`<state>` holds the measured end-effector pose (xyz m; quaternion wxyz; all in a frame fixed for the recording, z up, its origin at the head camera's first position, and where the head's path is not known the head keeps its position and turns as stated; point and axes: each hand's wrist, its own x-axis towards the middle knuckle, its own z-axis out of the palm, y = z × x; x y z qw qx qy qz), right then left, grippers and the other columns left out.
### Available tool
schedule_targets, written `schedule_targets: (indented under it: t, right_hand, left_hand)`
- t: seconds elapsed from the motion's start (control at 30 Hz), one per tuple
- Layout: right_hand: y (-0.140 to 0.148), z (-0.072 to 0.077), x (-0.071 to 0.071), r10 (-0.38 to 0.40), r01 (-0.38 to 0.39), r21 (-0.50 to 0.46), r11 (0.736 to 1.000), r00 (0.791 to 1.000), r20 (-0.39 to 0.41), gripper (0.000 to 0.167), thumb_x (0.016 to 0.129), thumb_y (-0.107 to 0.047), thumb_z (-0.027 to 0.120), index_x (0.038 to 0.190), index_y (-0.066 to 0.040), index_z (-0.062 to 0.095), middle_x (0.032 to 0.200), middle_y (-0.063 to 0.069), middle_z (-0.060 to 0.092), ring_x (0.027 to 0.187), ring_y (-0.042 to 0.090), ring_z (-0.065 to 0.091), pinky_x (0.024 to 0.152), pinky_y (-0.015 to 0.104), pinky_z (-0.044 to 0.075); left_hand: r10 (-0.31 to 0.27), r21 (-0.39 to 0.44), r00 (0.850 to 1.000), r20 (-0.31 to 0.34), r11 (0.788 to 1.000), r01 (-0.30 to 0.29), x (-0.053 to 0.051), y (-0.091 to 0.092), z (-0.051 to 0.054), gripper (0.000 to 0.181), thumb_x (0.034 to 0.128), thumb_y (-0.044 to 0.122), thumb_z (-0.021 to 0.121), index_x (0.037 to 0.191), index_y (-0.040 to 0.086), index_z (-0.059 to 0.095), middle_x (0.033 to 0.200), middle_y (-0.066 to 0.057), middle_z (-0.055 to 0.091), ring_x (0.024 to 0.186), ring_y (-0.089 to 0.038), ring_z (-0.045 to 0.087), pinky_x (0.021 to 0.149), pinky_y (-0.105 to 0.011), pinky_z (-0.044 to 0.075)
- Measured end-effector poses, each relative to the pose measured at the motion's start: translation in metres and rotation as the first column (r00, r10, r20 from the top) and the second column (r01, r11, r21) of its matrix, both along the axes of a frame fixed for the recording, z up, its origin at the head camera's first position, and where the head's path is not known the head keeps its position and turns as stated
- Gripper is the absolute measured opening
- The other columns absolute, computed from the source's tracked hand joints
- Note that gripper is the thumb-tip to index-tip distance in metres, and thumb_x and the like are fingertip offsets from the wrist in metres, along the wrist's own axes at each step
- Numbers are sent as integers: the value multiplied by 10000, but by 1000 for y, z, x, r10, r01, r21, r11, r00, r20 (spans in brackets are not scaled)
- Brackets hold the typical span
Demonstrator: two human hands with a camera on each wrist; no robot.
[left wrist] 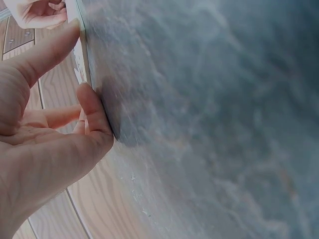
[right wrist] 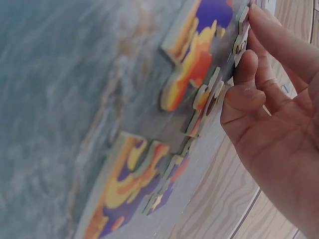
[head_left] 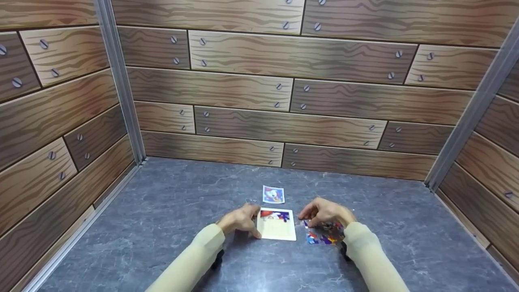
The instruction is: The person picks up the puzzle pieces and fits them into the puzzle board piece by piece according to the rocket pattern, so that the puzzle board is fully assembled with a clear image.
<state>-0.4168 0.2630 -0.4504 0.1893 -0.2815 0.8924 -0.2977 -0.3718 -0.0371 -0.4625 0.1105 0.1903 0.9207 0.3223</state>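
Note:
In the head view, a pale jigsaw tray (head_left: 277, 230) lies on the table, its upper part filled with red, white and purple pieces. My left hand (head_left: 241, 219) touches the tray's left side, thumb near the lower corner and fingers near the upper one. My right hand (head_left: 326, 211) is low over loose puzzle pieces (head_left: 327, 238) to the right of the tray. The right wrist view shows several thick pieces (right wrist: 124, 186) in yellow, orange and purple lying flat. There, the right index fingertip (right wrist: 255, 14) is close to a small piece; whether it touches is unclear.
A small square picture card (head_left: 273, 194) lies just beyond the tray. The grey marbled tabletop (head_left: 182, 194) is bounded by wood-patterned walls (head_left: 243, 93) at the back and both sides, with metal posts (head_left: 121, 81) at the corners.

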Motion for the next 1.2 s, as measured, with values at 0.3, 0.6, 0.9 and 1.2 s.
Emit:
schedule_targets:
  t: [0.3,0.6,0.9,1.2]
  right_hand:
    - [-1,4,0,-42,42,26,999,999,-12,276,805,24,736,1078,-17,738,924,99,713,752,107,566,643,226,487]
    - [-3,2,2,-60,59,39,997,998,6,294,757,-9,799,1044,-30,736,909,76,701,773,106,570,670,214,489]
    - [-7,4,2,-119,117,46,992,992,39,283,724,65,779,981,-35,713,870,62,662,774,128,552,678,225,476]
    - [-9,4,3,-125,124,63,990,992,20,282,727,68,773,979,-42,713,872,50,653,777,135,543,682,240,474]
  left_hand:
    - [16,-18,1000,22,1000,-16,-2,1,1,592,657,100,894,1165,36,597,1141,-124,596,1127,-282,509,1037,-452,416]
    - [31,0,999,43,1000,-31,0,2,-1,638,659,89,890,1214,25,581,1188,-135,582,1162,-292,503,1055,-455,408]
    - [34,-11,998,45,999,-33,-1,2,1,627,655,93,891,1196,32,579,1182,-129,557,1135,-275,496,1047,-455,409]
    - [55,0,996,64,998,-56,0,1,-1,728,660,90,886,1298,23,542,1248,-146,543,1206,-303,489,1091,-467,379]
